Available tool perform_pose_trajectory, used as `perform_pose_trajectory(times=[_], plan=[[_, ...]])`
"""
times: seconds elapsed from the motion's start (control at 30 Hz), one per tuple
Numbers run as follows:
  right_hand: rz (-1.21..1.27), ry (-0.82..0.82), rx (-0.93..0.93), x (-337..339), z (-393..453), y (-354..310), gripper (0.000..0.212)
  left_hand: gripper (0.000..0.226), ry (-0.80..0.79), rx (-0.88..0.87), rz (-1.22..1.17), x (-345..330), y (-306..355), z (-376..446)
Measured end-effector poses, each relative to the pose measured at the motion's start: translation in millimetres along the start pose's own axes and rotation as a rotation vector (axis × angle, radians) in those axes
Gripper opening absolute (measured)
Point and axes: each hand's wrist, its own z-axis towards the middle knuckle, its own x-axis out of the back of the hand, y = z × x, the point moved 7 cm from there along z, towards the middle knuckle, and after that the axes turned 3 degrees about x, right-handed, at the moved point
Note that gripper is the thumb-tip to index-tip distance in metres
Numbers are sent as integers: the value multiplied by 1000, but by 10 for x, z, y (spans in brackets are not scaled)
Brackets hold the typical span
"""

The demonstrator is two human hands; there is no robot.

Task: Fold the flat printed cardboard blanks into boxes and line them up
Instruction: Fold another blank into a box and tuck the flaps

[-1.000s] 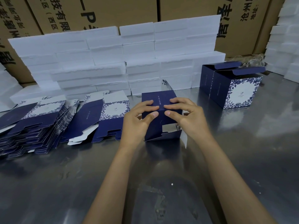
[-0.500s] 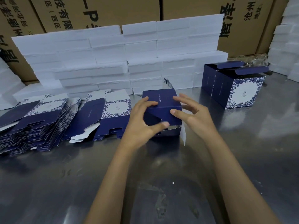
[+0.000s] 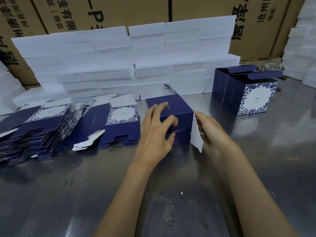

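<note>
Your right hand [image 3: 212, 132] is half hidden behind that white flap [image 3: 196, 134], the blank stack [image 3: 30, 134] runs off the left edge, and the box [image 3: 172, 115] lettering's too blurry to read.

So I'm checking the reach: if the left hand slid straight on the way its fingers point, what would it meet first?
Its fingers already rest on the half-folded box; past that, probably the white foam blocks, though depth is unclear.
</note>
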Motion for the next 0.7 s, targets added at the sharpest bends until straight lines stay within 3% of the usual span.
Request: perform_pose_trajectory(times=[0.07,0.2,0.27,0.33,0.47,0.7], plan=[[23,-41,24,5,-16,17,32,28,-18,8,34,-28,-25,-14],[45,-341,121,-91,-103,33,57,29,-25,15,55,-27,-80,-11],[-23,-378,150,-120,-98,72,64,30,-16,-5,46,-28,-75,2],[-150,-281,170,-139,-54,95,69,38,25,-2,-50,-2,-86,-1],[-272,-48,255,-124,13,62,60,72,89,243,-335,52,-271,-16],[-453,171,378,-236,1,38,50,81,-1,396,-398,11,-406,-44]])
